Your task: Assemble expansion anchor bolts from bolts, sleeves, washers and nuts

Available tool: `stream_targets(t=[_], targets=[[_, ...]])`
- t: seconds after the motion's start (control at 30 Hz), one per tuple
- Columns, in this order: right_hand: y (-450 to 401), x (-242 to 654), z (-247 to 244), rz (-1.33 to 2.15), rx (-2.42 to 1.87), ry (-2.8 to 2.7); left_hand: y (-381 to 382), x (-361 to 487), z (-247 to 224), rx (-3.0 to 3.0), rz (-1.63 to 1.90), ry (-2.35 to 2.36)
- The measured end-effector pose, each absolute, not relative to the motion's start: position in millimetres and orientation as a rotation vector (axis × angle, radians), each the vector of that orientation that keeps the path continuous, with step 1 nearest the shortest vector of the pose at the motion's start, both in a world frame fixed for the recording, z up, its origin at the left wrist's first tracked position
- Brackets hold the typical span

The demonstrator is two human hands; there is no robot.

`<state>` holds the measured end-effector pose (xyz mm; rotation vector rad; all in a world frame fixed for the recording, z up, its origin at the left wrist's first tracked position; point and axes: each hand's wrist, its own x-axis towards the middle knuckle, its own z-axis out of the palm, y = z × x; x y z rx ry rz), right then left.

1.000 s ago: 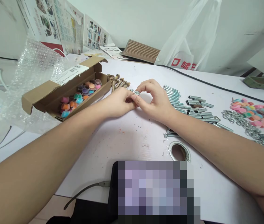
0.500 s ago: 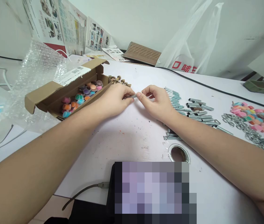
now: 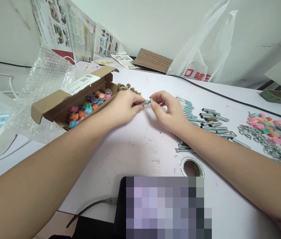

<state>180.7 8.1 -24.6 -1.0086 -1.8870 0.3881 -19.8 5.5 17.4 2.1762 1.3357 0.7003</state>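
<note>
Above the middle of the white table, my left hand (image 3: 127, 104) pinches a slim metal bolt (image 3: 143, 103) by its shaft. A ring-like washer or nut sits near the bolt's right end; its exact kind is too small to tell. My right hand (image 3: 167, 109) has its thumb and forefinger closed at that end. Close behind my left hand lie brass-coloured bolts (image 3: 130, 88). To the right of my right hand are thin metal rods (image 3: 185, 104) in a row and a pile of metal sleeves (image 3: 213, 124), partly hidden by my forearm.
At left, an open cardboard box (image 3: 48, 96) holds coloured plastic caps (image 3: 94, 100), beside bubble wrap (image 3: 43, 76). Washers (image 3: 267, 144) and more caps (image 3: 264, 121) spread at far right. A round hole (image 3: 192, 167) and a black device (image 3: 122, 205) are in front. A black cable (image 3: 220, 94) crosses behind.
The bolt's right end with its ring now shows between my hands, where fingers covered it before. My right fingertips have shifted slightly right, away from my left. The whole view has tilted slightly.
</note>
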Motion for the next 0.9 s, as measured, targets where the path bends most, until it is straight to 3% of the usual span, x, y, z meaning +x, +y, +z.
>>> stream_targets(t=[0.23, 0.43, 0.67, 0.9], targets=[[8.6, 178.3, -22.2, 0.411, -1.200, -1.894, 7.6, -22.0, 15.7, 2.296, 0.689, 1.327], [6.5, 179.1, -25.2, 0.362, -1.035, -1.891, 5.5, -21.3, 19.3, 2.291, 0.680, 1.327], [7.6, 178.4, -19.8, 0.390, -1.230, -1.936, 4.2, -20.2, 19.6, 2.299, 0.630, 1.385], [6.5, 179.0, -24.1, 0.373, -1.101, -1.905, 10.2, -22.8, 14.2, 2.296, 0.700, 1.335]])
